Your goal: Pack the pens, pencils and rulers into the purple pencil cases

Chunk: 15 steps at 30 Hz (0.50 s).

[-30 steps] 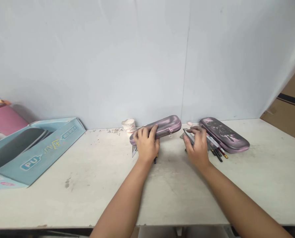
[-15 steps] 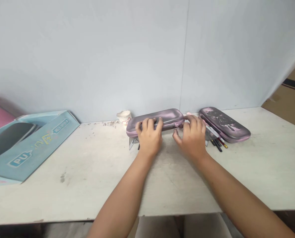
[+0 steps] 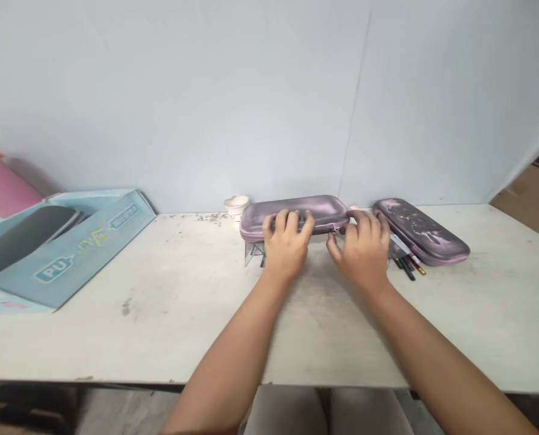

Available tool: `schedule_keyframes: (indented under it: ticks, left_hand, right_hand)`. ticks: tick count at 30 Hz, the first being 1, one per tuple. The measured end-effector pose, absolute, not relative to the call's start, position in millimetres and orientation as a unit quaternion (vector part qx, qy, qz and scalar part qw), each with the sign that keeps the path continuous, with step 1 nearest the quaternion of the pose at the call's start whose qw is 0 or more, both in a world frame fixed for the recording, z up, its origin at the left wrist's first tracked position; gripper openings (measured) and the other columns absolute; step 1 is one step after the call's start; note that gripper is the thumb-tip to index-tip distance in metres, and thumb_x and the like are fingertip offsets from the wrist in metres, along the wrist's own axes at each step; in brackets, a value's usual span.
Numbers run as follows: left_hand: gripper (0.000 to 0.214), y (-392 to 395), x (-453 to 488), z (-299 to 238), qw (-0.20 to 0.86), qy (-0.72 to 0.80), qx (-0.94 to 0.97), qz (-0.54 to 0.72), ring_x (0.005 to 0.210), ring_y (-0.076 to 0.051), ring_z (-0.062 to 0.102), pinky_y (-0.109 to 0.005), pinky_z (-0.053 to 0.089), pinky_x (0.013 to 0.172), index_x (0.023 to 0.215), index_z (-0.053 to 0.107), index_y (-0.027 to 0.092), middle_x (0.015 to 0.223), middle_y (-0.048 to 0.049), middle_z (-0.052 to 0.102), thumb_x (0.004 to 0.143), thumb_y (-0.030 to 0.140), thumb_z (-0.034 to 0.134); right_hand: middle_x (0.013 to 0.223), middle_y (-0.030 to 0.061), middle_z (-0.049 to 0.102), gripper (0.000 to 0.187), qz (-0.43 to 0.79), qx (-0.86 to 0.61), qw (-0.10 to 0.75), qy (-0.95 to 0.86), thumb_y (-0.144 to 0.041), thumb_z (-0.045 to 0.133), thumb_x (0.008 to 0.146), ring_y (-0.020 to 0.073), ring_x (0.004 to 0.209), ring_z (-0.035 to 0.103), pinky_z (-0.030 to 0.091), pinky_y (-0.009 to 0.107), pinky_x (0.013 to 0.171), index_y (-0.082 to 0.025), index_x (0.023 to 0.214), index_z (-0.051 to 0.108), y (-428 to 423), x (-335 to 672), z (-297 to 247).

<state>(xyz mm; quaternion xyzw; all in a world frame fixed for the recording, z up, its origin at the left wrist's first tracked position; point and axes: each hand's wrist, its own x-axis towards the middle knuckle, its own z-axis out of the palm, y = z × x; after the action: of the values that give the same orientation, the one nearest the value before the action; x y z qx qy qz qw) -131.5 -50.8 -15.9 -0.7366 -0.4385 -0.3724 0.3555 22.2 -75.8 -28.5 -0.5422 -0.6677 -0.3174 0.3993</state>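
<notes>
A grey-pink marbled zip pencil case [image 3: 294, 216] lies lengthwise near the back of the white table [image 3: 170, 302]. My left hand [image 3: 287, 244] grips its middle from above, fingers over the top. My right hand [image 3: 360, 248] is shut on the case's right end, beside the zip, with the thumb at the front. A clear plastic set square [image 3: 254, 254] stands out from under the case on the left. To the right lies a second, darker marbled pencil case [image 3: 421, 232], open or shut hard to tell, with several pens [image 3: 406, 267] beside it.
A small white paper cup [image 3: 236, 206] stands against the wall behind the case. A blue printed cardboard box [image 3: 77, 257] lies at the table's left, with a pink object [image 3: 4, 188] behind it. Brown cardboard [image 3: 527, 199] shows at the right.
My right hand has moved left, off the items near the second case, onto the first case's right end. That case now lies level under both hands, and the view has shifted slightly.
</notes>
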Motion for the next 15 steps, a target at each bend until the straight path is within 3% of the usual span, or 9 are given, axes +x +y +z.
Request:
schedule_keyframes:
  ticks: [8, 15]
  left_hand:
    - [0.037, -54.9, -128.6, -16.7, 0.279, -0.455, -0.761, -0.369, 0.108, -0.024, 0.049, -0.044, 0.024, 0.096, 0.114, 0.058, 0.025, 0.104, -0.0099, 0.062, 0.084, 0.012, 0.04]
    - [0.038, -51.7, -134.4, -17.6, 0.273, -0.461, -0.751, -0.386, 0.111, -0.025, 0.047, -0.045, 0.021, 0.097, 0.117, 0.057, 0.026, 0.108, -0.0095, 0.062, 0.084, 0.014, 0.043]
  right_hand:
    - [0.115, 0.0136, 0.057, 0.02, -0.298, -0.512, 0.423, -0.686, -0.018, 0.046, 0.077, 0.0314, 0.117, 0.042, 0.023, 0.059, 0.101, -0.016, 0.091, 0.06, -77.9, 24.4, -27.4]
    - [0.112, 0.0093, 0.056, 0.013, -0.292, -0.467, 0.437, -0.711, -0.019, 0.048, 0.079, 0.0269, 0.117, 0.042, 0.021, 0.058, 0.104, -0.02, 0.087, 0.06, -76.1, 34.5, -26.5]
